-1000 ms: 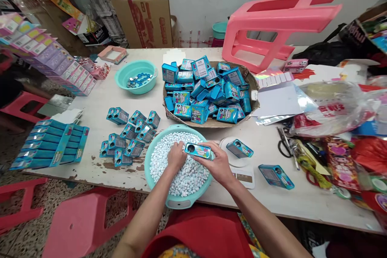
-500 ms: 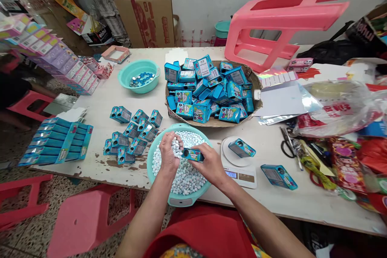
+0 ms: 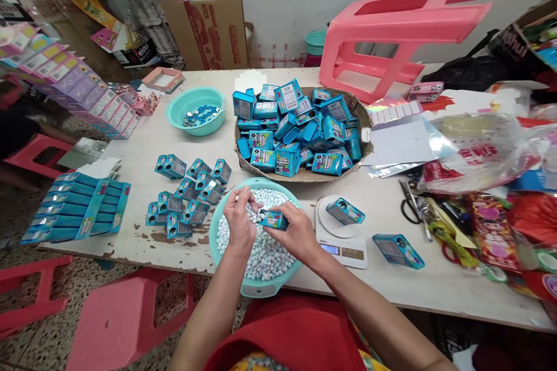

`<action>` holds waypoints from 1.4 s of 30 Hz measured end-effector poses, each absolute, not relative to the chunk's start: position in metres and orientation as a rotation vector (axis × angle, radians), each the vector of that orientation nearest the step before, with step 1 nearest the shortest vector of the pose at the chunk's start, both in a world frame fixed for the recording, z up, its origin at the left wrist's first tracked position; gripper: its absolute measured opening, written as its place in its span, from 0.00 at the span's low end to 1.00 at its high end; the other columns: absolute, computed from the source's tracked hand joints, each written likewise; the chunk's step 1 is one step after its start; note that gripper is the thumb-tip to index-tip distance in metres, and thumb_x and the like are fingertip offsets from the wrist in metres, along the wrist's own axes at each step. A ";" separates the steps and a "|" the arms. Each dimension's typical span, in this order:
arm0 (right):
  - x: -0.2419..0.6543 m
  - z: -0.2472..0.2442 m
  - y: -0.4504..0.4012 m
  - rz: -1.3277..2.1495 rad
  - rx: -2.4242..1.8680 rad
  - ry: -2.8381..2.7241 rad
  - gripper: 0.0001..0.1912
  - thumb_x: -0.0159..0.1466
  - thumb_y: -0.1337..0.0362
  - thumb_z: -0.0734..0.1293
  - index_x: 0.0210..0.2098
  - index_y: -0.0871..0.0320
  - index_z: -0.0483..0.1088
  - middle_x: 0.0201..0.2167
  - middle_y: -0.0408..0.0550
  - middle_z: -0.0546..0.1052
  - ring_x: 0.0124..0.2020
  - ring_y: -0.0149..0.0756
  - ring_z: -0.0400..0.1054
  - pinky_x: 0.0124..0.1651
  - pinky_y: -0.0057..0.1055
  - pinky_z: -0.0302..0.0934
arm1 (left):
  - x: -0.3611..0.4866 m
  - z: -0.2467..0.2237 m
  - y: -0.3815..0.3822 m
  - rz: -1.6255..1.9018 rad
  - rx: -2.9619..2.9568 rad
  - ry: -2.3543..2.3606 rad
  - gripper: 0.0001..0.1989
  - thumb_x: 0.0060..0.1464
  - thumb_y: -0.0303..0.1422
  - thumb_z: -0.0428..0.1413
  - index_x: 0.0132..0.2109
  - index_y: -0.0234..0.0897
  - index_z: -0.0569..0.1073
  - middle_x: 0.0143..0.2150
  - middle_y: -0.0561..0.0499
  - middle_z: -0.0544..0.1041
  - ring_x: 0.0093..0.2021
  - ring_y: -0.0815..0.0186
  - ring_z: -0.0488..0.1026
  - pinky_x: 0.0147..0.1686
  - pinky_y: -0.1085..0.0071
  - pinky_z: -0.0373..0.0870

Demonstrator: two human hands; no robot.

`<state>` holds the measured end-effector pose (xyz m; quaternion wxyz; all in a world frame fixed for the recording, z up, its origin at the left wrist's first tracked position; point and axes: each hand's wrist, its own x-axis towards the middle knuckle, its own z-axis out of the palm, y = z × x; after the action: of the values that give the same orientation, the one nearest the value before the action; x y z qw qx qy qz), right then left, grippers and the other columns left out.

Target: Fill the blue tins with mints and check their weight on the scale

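Observation:
Over a turquoise basin (image 3: pixel 253 290) filled with small pale candies (image 3: pixel 267 259), my right hand (image 3: pixel 296 233) grips a small blue tin (image 3: pixel 274 219) tilted on its side. Its open end faces my left hand (image 3: pixel 240 221), which is cupped around a handful of the candies against that end. To the right, a white kitchen scale (image 3: pixel 357 258) carries one blue tin (image 3: pixel 345 211), and another blue tin (image 3: pixel 398 250) lies beside the scale. Several blue tins (image 3: pixel 194 211) with round holes stand left of the basin.
A cardboard box (image 3: pixel 369 153) heaped with blue tins sits behind the basin. A second turquoise bowl (image 3: pixel 196 128) holds blue and silver discs. Blue display cartons (image 3: pixel 80 208) stand at left, a pink stool (image 3: pixel 391 35) lies at back, scissors (image 3: pixel 410 204) at right. Another person (image 3: pixel 21 139) sits far left.
The tin in my right hand has turned from showing its holed end to showing its printed side, with its opening nearer my left hand's candies. The view has shifted slightly.

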<state>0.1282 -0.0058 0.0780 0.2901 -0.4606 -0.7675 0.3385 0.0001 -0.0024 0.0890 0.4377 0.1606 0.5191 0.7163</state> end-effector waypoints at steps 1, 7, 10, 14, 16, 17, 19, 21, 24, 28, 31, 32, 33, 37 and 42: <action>0.128 0.079 -0.006 0.908 -1.231 -2.036 0.17 0.51 0.64 0.73 0.40 0.55 0.71 0.35 0.46 0.73 0.40 0.42 0.68 0.41 0.35 0.60 | 0.001 0.089 -0.002 1.780 0.409 1.304 0.13 0.48 0.37 0.59 0.28 0.34 0.65 0.24 0.58 0.65 0.18 0.77 0.60 0.24 0.77 0.66; 0.127 0.081 -0.006 0.926 -1.199 -1.989 0.17 0.52 0.64 0.73 0.41 0.53 0.71 0.35 0.46 0.74 0.40 0.42 0.68 0.42 0.35 0.61 | 0.003 0.092 -0.001 1.786 0.442 1.344 0.14 0.49 0.40 0.59 0.28 0.34 0.66 0.24 0.56 0.66 0.21 0.74 0.63 0.21 0.77 0.63; 0.129 0.080 -0.007 0.935 -1.199 -1.973 0.17 0.52 0.63 0.73 0.42 0.53 0.71 0.36 0.47 0.74 0.41 0.42 0.68 0.43 0.36 0.61 | 0.005 0.092 -0.001 1.781 0.456 1.322 0.15 0.50 0.41 0.58 0.28 0.35 0.65 0.23 0.56 0.65 0.20 0.74 0.63 0.21 0.76 0.63; 0.130 0.084 -0.008 0.938 -1.198 -1.956 0.16 0.53 0.64 0.72 0.41 0.53 0.71 0.36 0.47 0.74 0.41 0.42 0.67 0.43 0.36 0.61 | 0.008 0.096 -0.003 1.812 0.477 1.346 0.15 0.51 0.40 0.58 0.27 0.35 0.64 0.22 0.56 0.64 0.21 0.74 0.63 0.24 0.76 0.63; 0.131 0.087 -0.010 0.936 -1.175 -1.948 0.16 0.53 0.64 0.72 0.41 0.53 0.71 0.36 0.47 0.74 0.41 0.42 0.67 0.43 0.36 0.61 | 0.011 0.099 -0.005 1.835 0.532 1.365 0.14 0.52 0.40 0.57 0.27 0.35 0.65 0.22 0.56 0.64 0.22 0.74 0.63 0.25 0.76 0.62; 0.131 0.087 -0.010 0.932 -1.163 -1.948 0.16 0.53 0.64 0.72 0.41 0.53 0.71 0.36 0.47 0.74 0.41 0.42 0.67 0.43 0.36 0.60 | 0.012 0.099 -0.006 1.842 0.566 1.380 0.14 0.52 0.40 0.57 0.28 0.35 0.66 0.22 0.56 0.64 0.22 0.74 0.63 0.26 0.76 0.62; 0.129 0.085 -0.010 0.920 -1.154 -1.946 0.15 0.54 0.65 0.71 0.42 0.52 0.71 0.37 0.47 0.74 0.42 0.42 0.67 0.44 0.36 0.60 | 0.015 0.095 -0.007 1.850 0.641 1.433 0.12 0.53 0.39 0.57 0.30 0.35 0.67 0.23 0.56 0.65 0.24 0.73 0.64 0.29 0.76 0.63; 0.127 0.079 -0.008 0.916 -1.178 -1.941 0.15 0.53 0.66 0.71 0.41 0.53 0.71 0.36 0.46 0.73 0.40 0.41 0.67 0.42 0.35 0.61 | 0.017 0.087 -0.005 1.840 0.679 1.516 0.11 0.53 0.38 0.57 0.30 0.35 0.67 0.22 0.57 0.64 0.24 0.74 0.63 0.29 0.77 0.62; 0.124 0.069 -0.005 0.920 -1.216 -1.940 0.15 0.51 0.68 0.72 0.39 0.54 0.71 0.34 0.46 0.73 0.39 0.41 0.68 0.41 0.34 0.61 | 0.018 0.074 0.000 1.848 0.607 1.582 0.12 0.52 0.39 0.57 0.29 0.35 0.66 0.19 0.59 0.60 0.21 0.75 0.59 0.24 0.78 0.59; 0.126 0.069 -0.005 0.940 -1.192 -1.908 0.17 0.51 0.68 0.72 0.40 0.53 0.72 0.36 0.46 0.73 0.40 0.41 0.68 0.43 0.35 0.61 | 0.019 0.078 0.003 1.899 0.498 1.438 0.15 0.51 0.40 0.58 0.29 0.36 0.63 0.19 0.60 0.57 0.17 0.76 0.55 0.17 0.79 0.53; 0.133 0.072 -0.005 1.008 -1.138 -1.832 0.17 0.50 0.68 0.73 0.40 0.53 0.72 0.36 0.45 0.74 0.40 0.40 0.68 0.44 0.34 0.62 | 0.020 0.095 0.001 1.848 0.436 1.326 0.17 0.48 0.40 0.61 0.29 0.36 0.61 0.18 0.61 0.55 0.15 0.78 0.52 0.13 0.81 0.46; 0.136 0.072 -0.005 1.047 -1.116 -1.792 0.18 0.50 0.67 0.73 0.40 0.53 0.72 0.36 0.45 0.74 0.40 0.39 0.68 0.44 0.34 0.62 | 0.019 0.101 0.000 1.825 0.419 1.292 0.17 0.47 0.39 0.61 0.29 0.36 0.61 0.18 0.62 0.55 0.15 0.78 0.52 0.13 0.81 0.45; 0.140 0.071 -0.004 1.099 -1.097 -1.742 0.18 0.49 0.66 0.74 0.40 0.54 0.72 0.36 0.44 0.74 0.40 0.39 0.68 0.44 0.34 0.62 | 0.017 0.107 -0.001 1.801 0.404 1.251 0.17 0.47 0.38 0.62 0.29 0.36 0.61 0.18 0.62 0.54 0.15 0.79 0.51 0.12 0.82 0.45; 0.157 0.063 -0.004 1.338 -1.069 -1.505 0.19 0.49 0.61 0.75 0.41 0.54 0.73 0.37 0.44 0.75 0.40 0.38 0.69 0.45 0.35 0.63 | -0.001 0.110 0.001 1.713 0.311 1.117 0.16 0.45 0.38 0.63 0.31 0.36 0.63 0.19 0.61 0.56 0.15 0.79 0.53 0.12 0.83 0.47; 0.199 0.062 -0.017 1.422 -1.090 -1.459 0.20 0.47 0.58 0.76 0.39 0.54 0.74 0.37 0.45 0.75 0.42 0.39 0.70 0.46 0.35 0.64 | 0.006 0.066 0.021 1.374 0.456 1.417 0.15 0.45 0.42 0.61 0.30 0.34 0.68 0.16 0.61 0.55 0.13 0.79 0.49 0.12 0.82 0.43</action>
<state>0.1986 -0.0167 0.0617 0.4036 -0.4316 -0.5778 0.5630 0.0064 0.0208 0.0657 0.5294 0.1910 0.5933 0.5754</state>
